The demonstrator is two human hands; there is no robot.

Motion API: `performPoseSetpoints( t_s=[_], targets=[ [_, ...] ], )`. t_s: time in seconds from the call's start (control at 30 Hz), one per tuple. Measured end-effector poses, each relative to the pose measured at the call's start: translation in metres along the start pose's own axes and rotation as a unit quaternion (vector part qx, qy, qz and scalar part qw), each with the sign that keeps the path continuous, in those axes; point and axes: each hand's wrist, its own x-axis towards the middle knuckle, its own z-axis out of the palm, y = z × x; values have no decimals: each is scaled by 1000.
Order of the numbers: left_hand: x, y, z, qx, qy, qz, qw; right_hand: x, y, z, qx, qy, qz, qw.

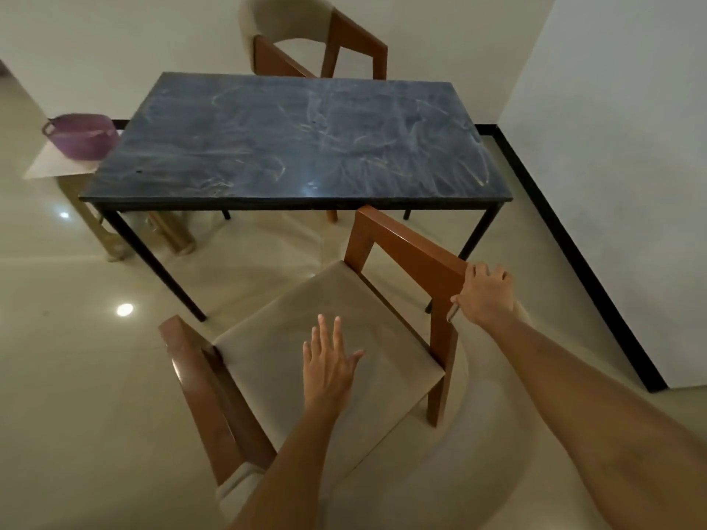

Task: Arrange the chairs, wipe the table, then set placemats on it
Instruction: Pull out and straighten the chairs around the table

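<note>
A dark blue marble-look table (298,147) on thin black legs stands in the middle of the view. In front of it is a wooden chair (405,242) with a beige seat, turned at an angle to the table. My right hand (484,294) grips the back end of its right armrest. My left hand (329,361) hovers flat over the beige seat with fingers straight, holding nothing. A second chair (333,44) with a beige back stands at the table's far side, partly hidden by the tabletop.
A purple basket (82,135) sits on a small pale side table (57,166) at the left. White walls with a black skirting (574,254) run along the right and back. Glossy beige floor surrounds the table.
</note>
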Motion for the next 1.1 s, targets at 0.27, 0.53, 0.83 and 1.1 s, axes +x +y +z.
performPoseSetpoints(
  t_s=[0.27,0.53,0.83,1.1],
  targets=[
    [11,-12,-2,-17,86,-157,984,52,-11,9,139,-29,-57,988],
    [-34,-74,-25,142,22,-289,947,75,-17,18,176,-18,-77,981],
    [-36,-71,-51,114,13,-440,891,71,-14,18,117,3,-102,988],
    [-33,-86,-58,38,27,-516,856,66,-13,10,128,4,-91,988]
  ],
)
